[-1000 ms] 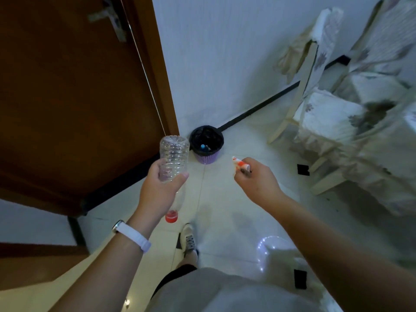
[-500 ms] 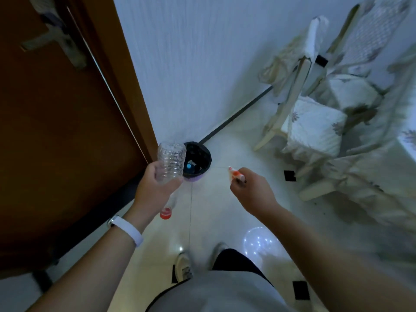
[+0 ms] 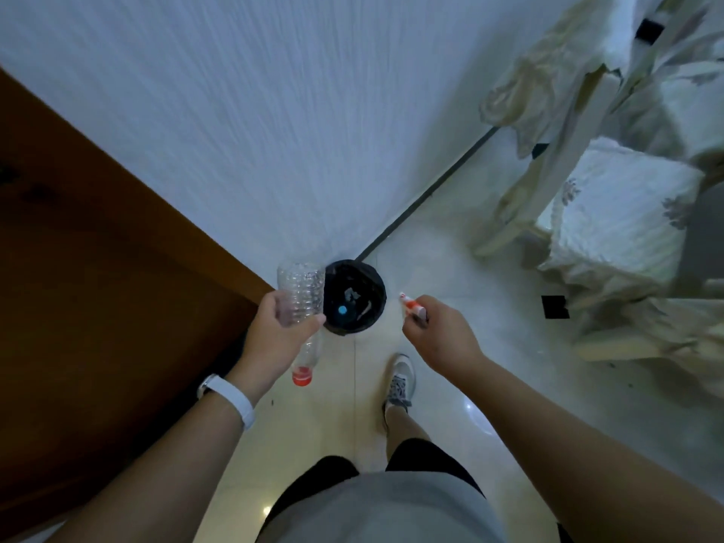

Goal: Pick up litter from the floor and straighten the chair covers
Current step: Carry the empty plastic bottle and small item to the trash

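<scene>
Left hand (image 3: 274, 331) grips a label-less bottle (image 3: 301, 295); right hand (image 3: 442, 335) an unreadable red-white wrapper (image 3: 411, 306).

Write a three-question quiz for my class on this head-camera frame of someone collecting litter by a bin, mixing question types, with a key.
1. True or false: the clear ribbed plastic bottle in the left hand is held with its red cap pointing up.
2. What does the right hand hold? A) the small red-and-white wrapper B) a spoon C) nothing
3. Fill in: the round black-lined waste bin stands on the floor against the white ___.

Key: 1 false, cap points down. 2 A. 3 wall.
</scene>
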`<state>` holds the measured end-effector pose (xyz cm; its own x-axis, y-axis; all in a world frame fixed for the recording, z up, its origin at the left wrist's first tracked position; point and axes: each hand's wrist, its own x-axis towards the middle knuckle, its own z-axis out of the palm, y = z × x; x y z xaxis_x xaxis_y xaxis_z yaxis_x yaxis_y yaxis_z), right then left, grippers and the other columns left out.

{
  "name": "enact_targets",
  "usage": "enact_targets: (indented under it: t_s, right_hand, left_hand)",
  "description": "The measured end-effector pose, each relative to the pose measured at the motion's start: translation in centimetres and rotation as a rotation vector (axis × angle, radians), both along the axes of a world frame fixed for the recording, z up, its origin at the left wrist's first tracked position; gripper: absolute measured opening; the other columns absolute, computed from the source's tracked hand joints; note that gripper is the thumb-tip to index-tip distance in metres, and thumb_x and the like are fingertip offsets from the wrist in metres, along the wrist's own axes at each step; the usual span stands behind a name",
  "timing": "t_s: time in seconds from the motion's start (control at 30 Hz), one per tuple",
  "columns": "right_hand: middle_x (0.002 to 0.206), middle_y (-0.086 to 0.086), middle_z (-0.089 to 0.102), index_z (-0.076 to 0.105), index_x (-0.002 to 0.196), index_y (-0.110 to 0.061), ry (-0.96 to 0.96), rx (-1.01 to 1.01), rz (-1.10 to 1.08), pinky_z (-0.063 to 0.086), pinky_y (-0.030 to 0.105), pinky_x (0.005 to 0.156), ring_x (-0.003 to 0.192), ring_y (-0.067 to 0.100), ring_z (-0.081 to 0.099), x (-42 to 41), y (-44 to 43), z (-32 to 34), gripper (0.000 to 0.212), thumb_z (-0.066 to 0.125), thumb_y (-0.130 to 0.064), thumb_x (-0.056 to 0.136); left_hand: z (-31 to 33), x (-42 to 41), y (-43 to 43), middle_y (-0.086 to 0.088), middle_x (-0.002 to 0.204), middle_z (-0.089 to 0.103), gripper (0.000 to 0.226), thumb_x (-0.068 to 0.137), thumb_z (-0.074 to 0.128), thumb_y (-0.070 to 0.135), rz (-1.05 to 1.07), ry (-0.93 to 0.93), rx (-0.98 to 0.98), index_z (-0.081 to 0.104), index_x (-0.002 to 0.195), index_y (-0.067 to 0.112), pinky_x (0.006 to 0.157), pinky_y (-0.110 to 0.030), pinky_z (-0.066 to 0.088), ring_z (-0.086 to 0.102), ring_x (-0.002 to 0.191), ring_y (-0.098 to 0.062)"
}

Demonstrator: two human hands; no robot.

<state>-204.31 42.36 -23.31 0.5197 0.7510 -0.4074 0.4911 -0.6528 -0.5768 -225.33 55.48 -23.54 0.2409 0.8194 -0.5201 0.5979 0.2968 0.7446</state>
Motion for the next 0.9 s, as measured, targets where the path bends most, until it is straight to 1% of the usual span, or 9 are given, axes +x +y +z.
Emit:
enact_targets:
  t_s: [0.07, 0.17, 0.23, 0.37, 0.47, 0.53, 0.63, 0.77, 0.9]
  right_hand:
    - [0.063, 0.0, 0.05, 0.047, 0.075, -0.015, 0.004, -0.017, 0.03, 0.03, 0.029, 0.049, 0.056, 0.016, 0.046, 2.4, 2.3, -1.2, 0.021, 0.047, -0.025, 0.094]
    - [0.064, -0.001, 0.049, 0.049, 0.079, -0.014, 0.03, -0.057, 0.067, 0.032, 0.03, 0.051, 0.058, 0.018, 0.047, 4.8, 5.1, -3.3, 0.018, 0.048, -0.025, 0.093]
    - [0.068, 0.002, 0.051, 0.052, 0.083, -0.012, 0.057, -0.097, 0.077, 0.035, 0.031, 0.055, 0.063, 0.023, 0.049, 5.7, 6.6, -5.0, 0.016, 0.047, -0.024, 0.093]
    - [0.07, 0.002, 0.049, 0.05, 0.082, -0.013, 0.089, -0.182, 0.034, 0.032, 0.031, 0.056, 0.067, 0.025, 0.049, 7.0, 9.4, -10.4, 0.015, 0.045, -0.023, 0.093]
    - [0.071, 0.001, 0.05, 0.049, 0.083, -0.015, 0.113, -0.226, -0.014, 0.034, 0.031, 0.058, 0.068, 0.025, 0.05, 7.3, 11.1, -16.1, 0.014, 0.044, -0.022, 0.093]
    - [0.073, 0.001, 0.052, 0.051, 0.085, -0.015, 0.121, -0.247, -0.032, 0.035, 0.031, 0.057, 0.068, 0.024, 0.052, 7.2, 12.1, -20.1, 0.012, 0.045, -0.023, 0.092]
    - [0.071, -0.001, 0.051, 0.049, 0.083, -0.017, 0.15, -0.24, -0.063, 0.033, 0.03, 0.055, 0.065, 0.02, 0.051, 6.9, 13.5, -26.2, 0.009, 0.047, -0.023, 0.09]
    - [0.072, -0.003, 0.049, 0.047, 0.084, -0.019, 0.172, -0.221, -0.052, 0.034, 0.031, 0.056, 0.066, 0.018, 0.05, 5.8, 15.5, -35.3, 0.009, 0.048, -0.024, 0.091]
    - [0.082, 0.003, 0.055, 0.051, 0.098, -0.016, 0.209, -0.232, -0.065, 0.034, 0.03, 0.057, 0.071, 0.021, 0.052, 4.3, 17.1, -43.4, 0.01, 0.051, -0.023, 0.091]
  left_hand:
    - [-1.2, 2.4, 2.4, 0.004, 0.118, 0.064, 0.066, 0.064, 0.086, 0.045, -0.024, 0.008, -0.004, 0.053, 0.119, 0.031, 0.095, -0.048, 0.053, 0.063, 0.108, -0.017]
    - [-3.2, 5.4, 5.3, 0.004, 0.124, 0.063, 0.07, 0.062, 0.084, 0.052, -0.029, 0.025, -0.017, 0.051, 0.121, 0.036, 0.097, -0.046, 0.053, 0.061, 0.115, -0.019]
    - [-4.6, 6.8, 6.6, 0.006, 0.119, 0.065, 0.061, 0.068, 0.084, 0.047, -0.028, 0.038, -0.035, 0.052, 0.118, 0.037, 0.095, -0.044, 0.054, 0.063, 0.112, -0.017]
    - [-9.0, 9.1, 9.6, 0.005, 0.117, 0.066, 0.061, 0.07, 0.082, 0.048, -0.093, 0.071, -0.075, 0.05, 0.12, 0.033, 0.09, -0.039, 0.056, 0.065, 0.107, -0.015]
    - [-14.7, 10.1, 11.8, 0.003, 0.11, 0.064, 0.04, 0.083, 0.079, 0.032, -0.148, 0.091, -0.09, 0.048, 0.108, 0.035, 0.082, -0.032, 0.055, 0.064, 0.101, -0.013]
    - [-18.8, 10.7, 13.2, 0.011, 0.103, 0.064, 0.037, 0.084, 0.078, 0.027, -0.193, 0.106, -0.088, 0.049, 0.107, 0.034, 0.074, -0.019, 0.052, 0.064, 0.092, 0.003]
    - [-24.8, 11.4, 15.4, 0.022, 0.105, 0.061, 0.047, 0.084, 0.078, 0.027, -0.273, 0.111, -0.061, 0.049, 0.12, 0.03, 0.065, -0.002, 0.044, 0.058, 0.083, 0.021]
    - [-33.6, 11.9, 17.5, 0.029, 0.106, 0.058, 0.056, 0.08, 0.081, 0.035, -0.37, 0.129, 0.022, 0.049, 0.127, 0.035, 0.074, -0.008, 0.043, 0.057, 0.094, 0.013]
    - [-41.5, 11.8, 19.1, 0.031, 0.106, 0.056, 0.054, 0.081, 0.08, 0.031, -0.439, 0.136, 0.047, 0.046, 0.122, 0.038, 0.071, 0.0, 0.041, 0.054, 0.093, 0.022]
